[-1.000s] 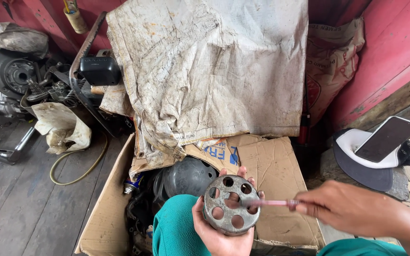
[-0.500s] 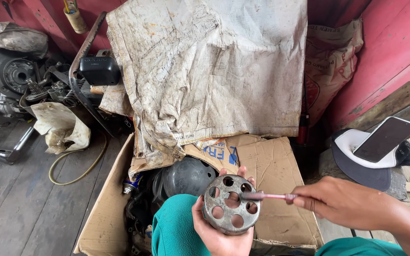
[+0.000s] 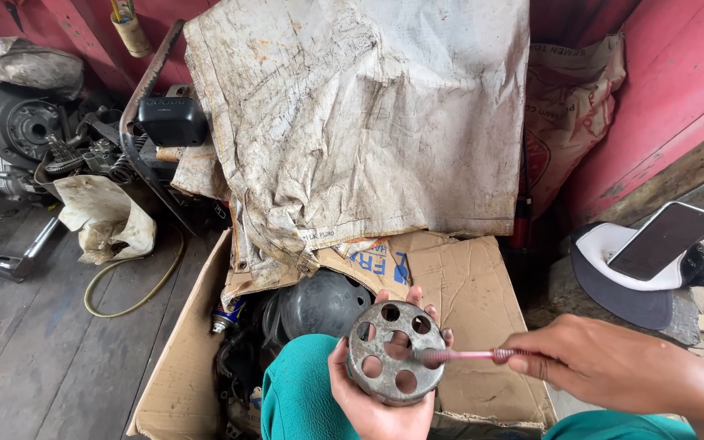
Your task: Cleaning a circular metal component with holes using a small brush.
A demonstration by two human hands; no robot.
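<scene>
My left hand [image 3: 375, 399] grips a round grey metal disc [image 3: 393, 352] with several round holes, held face up above my teal-clad knee [image 3: 299, 395]. My right hand [image 3: 613, 367] pinches a thin pink-handled brush [image 3: 470, 355] and lays its tip across the middle of the disc. Both hands hover over an open cardboard box [image 3: 466, 293].
A dirty white sack [image 3: 360, 122] drapes over the box. A dark round part [image 3: 319, 303] lies inside it. Engine parts [image 3: 18, 130] and a yellow hose [image 3: 136, 297] sit on the wooden floor at left. A phone [image 3: 662, 240] rests on a cap [image 3: 613, 277] at right, below a red wall.
The brush tip has moved a little left across the disc, toward its centre. My left hand keeps the disc in the same place.
</scene>
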